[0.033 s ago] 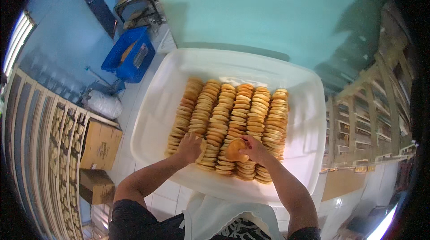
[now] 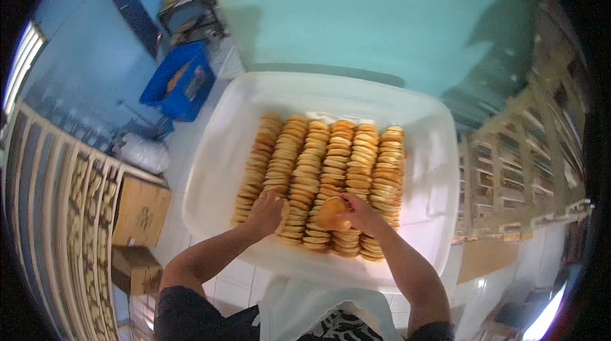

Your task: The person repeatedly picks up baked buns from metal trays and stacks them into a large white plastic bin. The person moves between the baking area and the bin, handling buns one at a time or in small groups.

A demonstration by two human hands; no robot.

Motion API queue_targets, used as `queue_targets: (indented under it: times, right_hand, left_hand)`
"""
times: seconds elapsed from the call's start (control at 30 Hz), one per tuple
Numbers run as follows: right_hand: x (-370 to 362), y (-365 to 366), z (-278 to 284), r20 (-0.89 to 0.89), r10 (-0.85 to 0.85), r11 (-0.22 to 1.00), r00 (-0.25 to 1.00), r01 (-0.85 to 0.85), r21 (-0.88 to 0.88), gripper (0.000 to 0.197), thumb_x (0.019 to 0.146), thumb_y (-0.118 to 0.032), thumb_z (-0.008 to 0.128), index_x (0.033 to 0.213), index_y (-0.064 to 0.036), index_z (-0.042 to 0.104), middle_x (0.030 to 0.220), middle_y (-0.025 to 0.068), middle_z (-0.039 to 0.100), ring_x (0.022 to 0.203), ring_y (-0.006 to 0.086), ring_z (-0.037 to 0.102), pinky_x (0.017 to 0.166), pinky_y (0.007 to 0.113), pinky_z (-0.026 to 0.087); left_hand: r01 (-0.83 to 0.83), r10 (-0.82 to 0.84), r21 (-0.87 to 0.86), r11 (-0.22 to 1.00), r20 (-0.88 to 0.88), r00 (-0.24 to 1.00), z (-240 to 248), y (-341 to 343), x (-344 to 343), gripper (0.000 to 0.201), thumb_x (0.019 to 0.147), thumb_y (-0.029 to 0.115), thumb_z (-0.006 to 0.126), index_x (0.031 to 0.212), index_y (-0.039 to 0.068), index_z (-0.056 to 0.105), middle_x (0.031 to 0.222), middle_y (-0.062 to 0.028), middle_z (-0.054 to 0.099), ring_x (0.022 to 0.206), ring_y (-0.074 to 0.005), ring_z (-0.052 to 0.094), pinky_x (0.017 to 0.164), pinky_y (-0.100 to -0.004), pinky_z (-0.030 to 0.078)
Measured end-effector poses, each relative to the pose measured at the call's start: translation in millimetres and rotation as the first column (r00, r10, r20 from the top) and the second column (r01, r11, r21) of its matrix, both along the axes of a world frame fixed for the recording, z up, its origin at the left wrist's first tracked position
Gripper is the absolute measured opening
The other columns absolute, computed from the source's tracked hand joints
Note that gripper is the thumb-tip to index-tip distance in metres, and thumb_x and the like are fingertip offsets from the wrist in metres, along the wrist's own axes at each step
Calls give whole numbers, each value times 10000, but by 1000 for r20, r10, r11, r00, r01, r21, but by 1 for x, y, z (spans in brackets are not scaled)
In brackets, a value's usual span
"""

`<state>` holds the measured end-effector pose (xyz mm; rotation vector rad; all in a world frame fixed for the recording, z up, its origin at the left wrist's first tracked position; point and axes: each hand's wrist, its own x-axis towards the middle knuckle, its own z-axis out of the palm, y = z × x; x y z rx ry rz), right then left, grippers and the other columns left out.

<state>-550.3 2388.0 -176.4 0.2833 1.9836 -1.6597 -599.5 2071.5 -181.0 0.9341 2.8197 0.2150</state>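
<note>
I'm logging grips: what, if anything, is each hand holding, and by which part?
The right hand holds a bread by its right edge; whether the left hand grips one cannot be told.

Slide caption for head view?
Right hand holds a bread-like round over six rows of rounds in a white tub, left hand at the rows.

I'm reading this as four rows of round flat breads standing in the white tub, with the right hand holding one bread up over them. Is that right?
Not quite: the row count is off. The head view shows six rows of round flat breads, not four. They do stand in the white tub, and the right hand holds one bread over them.
</note>
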Motion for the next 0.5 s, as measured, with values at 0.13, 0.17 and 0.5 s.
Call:
queue_targets:
  times: [0.13,0.17,0.5]
  right_hand:
    - [-5,8,2,-110,-46,997,993,40,-58,661,853,-141,764,1437,-71,463,1247,129,618,1158,234,575,1012,362,467]
    - [-8,11,4,-126,-55,997,991,48,-53,653,857,-145,758,1437,-74,465,1246,124,618,1161,234,572,1022,363,460]
    - [-9,33,53,133,-236,879,963,269,-393,625,930,-157,670,1483,-154,379,1260,24,552,1116,152,554,890,349,476]
  left_hand:
    - [134,-140,-129,983,-36,990,-11,10,-8,340,892,115,625,1202,-12,574,1217,-249,517,1180,-416,506,992,-490,444]
    - [132,-127,-183,974,35,991,-13,11,-13,349,891,106,622,1214,-14,563,1222,-246,516,1182,-413,506,996,-487,444]
    - [-36,48,-55,998,223,974,4,21,-27,411,934,166,646,1274,-34,532,1158,-177,581,1058,-300,591,909,-409,491]
